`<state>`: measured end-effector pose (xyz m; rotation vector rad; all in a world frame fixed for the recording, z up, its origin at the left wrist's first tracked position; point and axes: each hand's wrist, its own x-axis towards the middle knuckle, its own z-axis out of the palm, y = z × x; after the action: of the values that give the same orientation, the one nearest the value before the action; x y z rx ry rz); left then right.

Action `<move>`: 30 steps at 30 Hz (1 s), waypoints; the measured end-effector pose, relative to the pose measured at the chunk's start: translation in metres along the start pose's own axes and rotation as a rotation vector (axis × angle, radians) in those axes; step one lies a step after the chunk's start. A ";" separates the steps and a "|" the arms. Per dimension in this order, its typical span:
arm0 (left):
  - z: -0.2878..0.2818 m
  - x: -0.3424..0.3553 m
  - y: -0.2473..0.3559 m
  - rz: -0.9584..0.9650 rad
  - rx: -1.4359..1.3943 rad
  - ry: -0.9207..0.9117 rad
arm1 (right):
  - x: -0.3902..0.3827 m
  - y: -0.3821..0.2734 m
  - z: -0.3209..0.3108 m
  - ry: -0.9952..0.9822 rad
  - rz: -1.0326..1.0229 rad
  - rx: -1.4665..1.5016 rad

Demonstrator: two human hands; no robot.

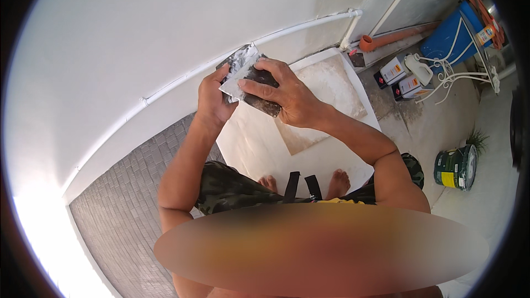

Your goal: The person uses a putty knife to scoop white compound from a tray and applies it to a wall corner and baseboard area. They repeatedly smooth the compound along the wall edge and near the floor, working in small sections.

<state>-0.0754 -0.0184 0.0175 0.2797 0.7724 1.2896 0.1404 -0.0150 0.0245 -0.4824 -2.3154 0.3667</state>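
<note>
Both hands are up in front of the white wall [165,27], working the same bit of kit; the left hand [212,99] is curled shut around the near end of a flat metal trowel blade [238,72], thumb on top, fingers wrapped under so I can't see them all; the right hand [287,96] is clamped over a dark, crusty block [264,92], fingers spread along its top edge and pressing it against the smeared blade; the two tools touch, held at chest height above the pale floor tile [259,143]; bare feet stand on that tile; off to the right a green paint can [456,166] sits well apart, with small boxes [400,77] and an orange pipe [395,37] nearer the wall.
</note>
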 end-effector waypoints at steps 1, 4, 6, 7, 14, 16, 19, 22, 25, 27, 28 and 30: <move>-0.002 0.000 0.002 -0.024 0.006 0.050 | -0.003 0.007 -0.003 0.015 0.060 0.025; -0.003 -0.004 0.011 0.016 0.008 0.114 | -0.010 0.029 -0.036 -0.107 0.145 0.001; -0.001 -0.009 0.022 0.118 0.018 0.203 | -0.007 0.046 -0.061 -0.256 0.260 -0.183; 0.002 -0.010 0.022 0.244 -0.037 0.180 | -0.005 0.047 -0.063 -0.149 0.190 -0.313; 0.008 -0.013 0.014 0.531 0.352 -0.047 | 0.018 0.018 -0.072 -0.188 -0.176 -0.334; 0.007 -0.013 0.014 0.605 0.299 0.002 | 0.025 0.009 -0.079 -0.289 -0.164 -0.429; 0.010 -0.015 0.010 0.675 0.465 0.057 | 0.030 0.002 -0.077 -0.137 -0.208 -0.391; 0.014 -0.019 0.008 0.665 0.496 0.028 | 0.031 0.008 -0.069 -0.303 -0.264 -0.496; 0.011 -0.022 0.020 0.760 0.360 0.069 | 0.022 0.017 -0.066 -0.275 -0.138 -0.272; 0.009 -0.022 0.028 0.940 0.364 0.098 | 0.013 0.022 -0.064 -0.253 0.052 0.084; 0.008 -0.020 0.030 1.004 0.348 0.099 | 0.007 0.025 -0.060 -0.297 0.312 0.466; 0.010 -0.016 0.026 0.938 0.248 -0.055 | -0.005 0.027 -0.042 -0.171 0.869 1.208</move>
<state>-0.0898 -0.0234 0.0455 0.9529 0.7765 2.0443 0.1803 0.0117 0.0397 -0.7688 -1.4626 2.0697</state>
